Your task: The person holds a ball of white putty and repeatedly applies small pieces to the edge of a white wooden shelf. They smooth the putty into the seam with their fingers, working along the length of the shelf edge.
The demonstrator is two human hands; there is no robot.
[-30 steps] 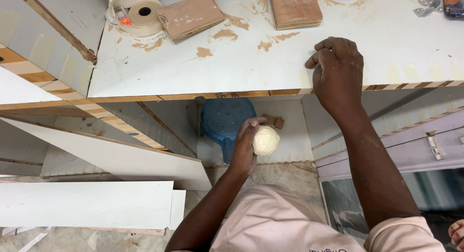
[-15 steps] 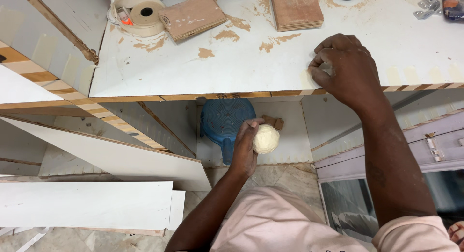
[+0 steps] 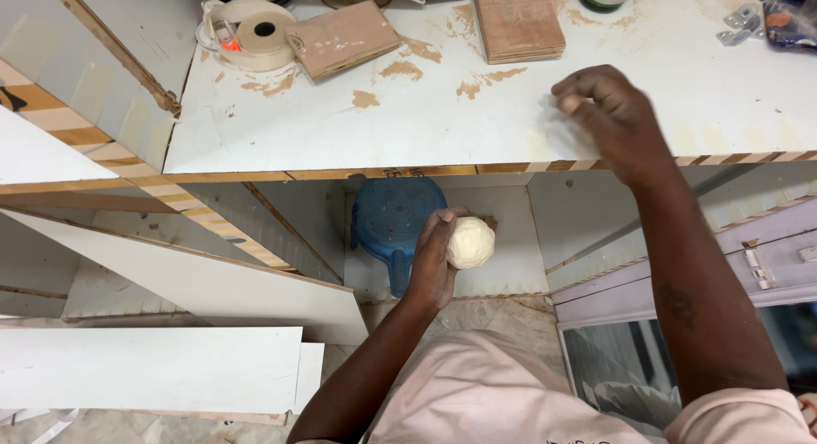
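My left hand [image 3: 434, 261] is held below the edge of the worktop, gripping a pale cream ball of putty [image 3: 471, 243]. My right hand [image 3: 611, 112] hovers over the front part of the white worktop [image 3: 425, 129] with its fingers curled and pinched together; whether anything small sits in them cannot be told. Brown patches show where the worktop's white coating is worn off.
A blue plastic strainer [image 3: 393, 223] lies on the floor beneath the worktop, just left of the ball. Brown board squares [image 3: 347, 39] [image 3: 519, 22] and a tape roll [image 3: 259, 35] lie at the back of the top. White panels [image 3: 149, 367] lean at the left, a drawer unit [image 3: 766, 257] stands right.
My right hand has lifted off the worktop's front edge and moved slightly back with fingers pinched. The left hand with the ball has stayed in place.
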